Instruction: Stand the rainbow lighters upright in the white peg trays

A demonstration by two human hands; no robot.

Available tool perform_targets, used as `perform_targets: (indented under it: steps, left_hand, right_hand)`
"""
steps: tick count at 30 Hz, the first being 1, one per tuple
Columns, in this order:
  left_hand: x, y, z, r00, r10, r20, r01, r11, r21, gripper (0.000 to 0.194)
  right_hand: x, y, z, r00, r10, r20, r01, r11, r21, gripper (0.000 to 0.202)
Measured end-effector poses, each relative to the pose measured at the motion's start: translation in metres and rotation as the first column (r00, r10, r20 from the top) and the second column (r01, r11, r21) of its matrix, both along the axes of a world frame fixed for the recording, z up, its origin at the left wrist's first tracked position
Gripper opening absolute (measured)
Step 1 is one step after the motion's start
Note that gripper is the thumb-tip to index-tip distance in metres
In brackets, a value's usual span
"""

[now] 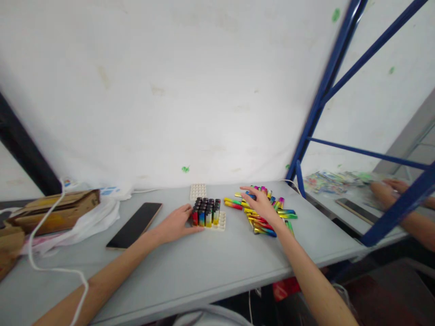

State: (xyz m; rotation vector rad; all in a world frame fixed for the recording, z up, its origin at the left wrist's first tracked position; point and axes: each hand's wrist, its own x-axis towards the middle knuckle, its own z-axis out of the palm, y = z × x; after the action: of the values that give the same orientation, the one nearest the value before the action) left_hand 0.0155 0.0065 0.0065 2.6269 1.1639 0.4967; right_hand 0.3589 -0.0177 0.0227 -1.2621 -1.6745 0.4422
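Observation:
A white tray [222,221] stands in the middle of the grey table [210,262], with several colourful lighters [206,211] upright in its holes. My left hand [176,223] rests flat against the tray's left side, fingers touching it. A loose pile of rainbow-coloured lighters [268,217] lies to the right of the tray. My right hand [261,203] hovers over this pile with fingers spread, holding nothing that I can see.
A second white tray [198,191] lies behind the first. A dark phone [135,225] lies left of my left hand. Cardboard boxes [54,210], a plastic bag [91,222] and a white cable [50,267] fill the left. A blue frame [322,90] stands right; another person's arms [401,199] beyond.

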Motion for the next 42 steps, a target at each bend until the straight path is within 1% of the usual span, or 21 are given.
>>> perform_targets:
  steps: [2, 5, 9, 11, 13, 14, 16, 18, 20, 23, 25, 27, 31, 34, 39, 40, 42]
  left_hand:
    - [0.0, -0.001, 0.001, 1.0, 0.001, 0.014, -0.001, 1.0, -0.007, 0.052]
    - [0.0, -0.002, 0.002, 1.0, 0.0, 0.011, 0.001, 1.0, -0.017, 0.05]
    - [0.0, -0.002, 0.002, 1.0, -0.005, -0.013, 0.005, 1.0, -0.018, 0.052]
    - [0.0, -0.001, 0.001, 1.0, -0.006, -0.015, 0.006, 1.0, -0.013, 0.053]
    - [0.0, -0.001, 0.001, 1.0, -0.01, -0.017, 0.01, 1.0, -0.007, 0.053]
    - [0.0, 0.0, 0.001, 1.0, -0.012, -0.016, 0.012, 1.0, -0.004, 0.053]
    - [-0.001, 0.0, 0.0, 1.0, -0.013, -0.006, 0.013, 1.0, 0.0, 0.054]
    - [-0.001, 0.001, 0.0, 1.0, -0.015, 0.007, 0.015, 1.0, 0.006, 0.054]
    - [0.0, 0.0, 0.0, 1.0, -0.013, 0.008, 0.013, 1.0, 0.012, 0.054]
    - [0.001, -0.001, 0.002, 1.0, -0.003, 0.003, 0.003, 1.0, 0.014, 0.054]
    - [0.001, -0.001, 0.003, 1.0, -0.006, -0.008, 0.006, 1.0, 0.009, 0.053]
    - [0.0, -0.001, 0.002, 1.0, -0.015, -0.021, 0.015, 1.0, 0.002, 0.052]
    - [0.0, 0.001, 0.001, 1.0, -0.015, -0.026, 0.015, 1.0, 0.01, 0.055]
    - [0.0, 0.001, 0.001, 1.0, -0.012, -0.022, 0.012, 1.0, 0.019, 0.054]
    - [0.0, 0.0, 0.002, 0.999, -0.018, -0.026, 0.019, 1.0, 0.017, 0.053]
    - [0.0, 0.001, 0.001, 0.999, -0.022, -0.03, 0.023, 1.0, 0.013, 0.054]
    - [0.0, 0.001, 0.0, 0.999, -0.029, -0.022, 0.029, 1.0, 0.007, 0.056]
  right_hand:
    - [-0.005, 0.001, -0.001, 0.995, -0.004, -0.095, 0.001, 0.999, -0.035, 0.046]
    - [-0.01, -0.001, 0.001, 0.977, 0.021, -0.21, -0.044, 0.993, -0.106, 0.045]
    - [-0.019, -0.009, 0.009, 0.957, 0.093, -0.276, -0.123, 0.988, -0.096, 0.047]
    - [-0.025, -0.014, 0.013, 0.921, 0.174, -0.349, -0.224, 0.969, -0.106, 0.045]
    - [-0.034, -0.019, 0.014, 0.856, 0.259, -0.448, -0.347, 0.929, -0.127, 0.044]
    - [-0.039, -0.02, 0.014, 0.822, 0.28, -0.496, -0.392, 0.91, -0.137, 0.043]
    - [-0.048, -0.022, 0.013, 0.776, 0.268, -0.57, -0.427, 0.889, -0.164, 0.045]
    - [-0.055, -0.022, 0.009, 0.762, 0.207, -0.614, -0.418, 0.881, -0.223, 0.05]
    - [-0.06, -0.022, 0.006, 0.777, 0.141, -0.613, -0.391, 0.871, -0.296, 0.057]
    - [-0.062, -0.022, 0.005, 0.798, 0.041, -0.602, -0.306, 0.888, -0.344, 0.065]
    - [-0.064, -0.023, 0.007, 0.794, -0.014, -0.607, -0.258, 0.897, -0.358, 0.064]
    - [-0.067, -0.024, 0.008, 0.796, -0.048, -0.603, -0.234, 0.894, -0.381, 0.059]
    - [-0.072, -0.026, 0.007, 0.827, -0.052, -0.56, -0.206, 0.899, -0.387, 0.05]
    - [-0.072, -0.025, 0.004, 0.828, -0.04, -0.56, -0.206, 0.906, -0.369, 0.046]
    - [-0.068, -0.02, 0.0, 0.829, 0.002, -0.56, -0.252, 0.894, -0.37, 0.056]
    - [-0.068, -0.019, -0.001, 0.837, 0.024, -0.547, -0.256, 0.9, -0.352, 0.058]
    - [-0.068, -0.016, -0.004, 0.859, 0.085, -0.505, -0.254, 0.927, -0.276, 0.061]
